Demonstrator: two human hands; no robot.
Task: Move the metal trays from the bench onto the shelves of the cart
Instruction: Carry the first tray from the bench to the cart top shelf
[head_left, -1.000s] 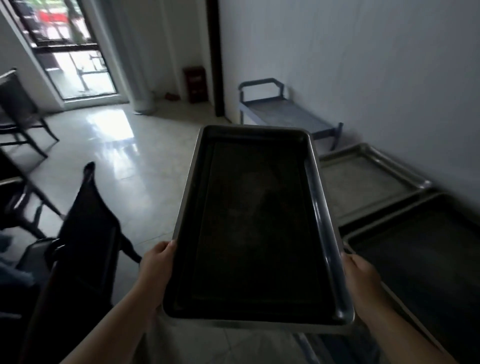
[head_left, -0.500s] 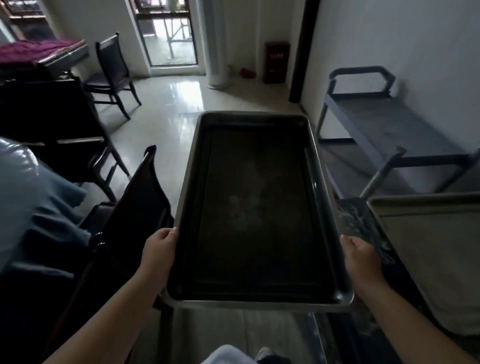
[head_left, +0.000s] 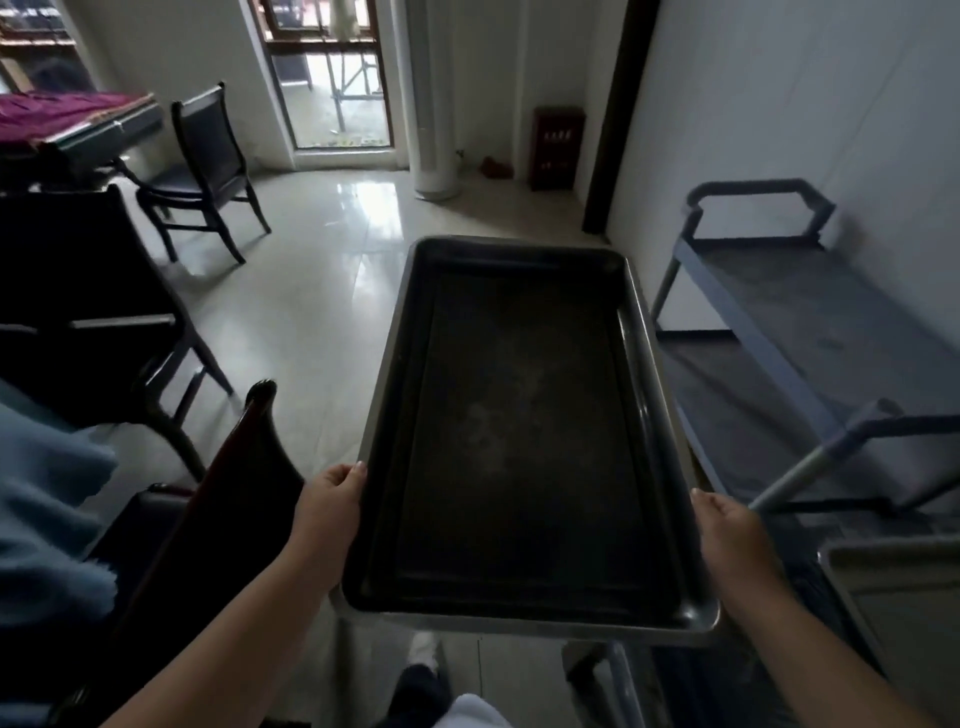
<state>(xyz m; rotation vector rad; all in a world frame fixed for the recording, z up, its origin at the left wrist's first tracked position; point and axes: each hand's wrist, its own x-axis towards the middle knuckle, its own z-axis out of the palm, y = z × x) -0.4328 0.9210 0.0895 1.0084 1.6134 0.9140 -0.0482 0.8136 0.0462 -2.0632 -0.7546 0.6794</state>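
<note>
I hold a large dark metal tray (head_left: 519, 426) flat in front of me, long side pointing away. My left hand (head_left: 330, 506) grips its left rim near the close corner. My right hand (head_left: 730, 535) grips the right rim opposite. The grey cart (head_left: 810, 312) stands to the right against the white wall, its top shelf bare and a lower shelf visible beneath. The corner of another metal tray (head_left: 893, 597) shows at the lower right on the bench.
Dark wooden chairs (head_left: 208, 171) stand on the left, one chair back (head_left: 244, 467) close beside my left arm. A blue cloth (head_left: 47, 514) lies at the left edge. A white column (head_left: 431, 98) and glass door are at the back. Glossy tiled floor lies ahead.
My view has swung left and forward away from the bench trays. The cart has come closer on the right. Both hands keep the same hold on the tray.
</note>
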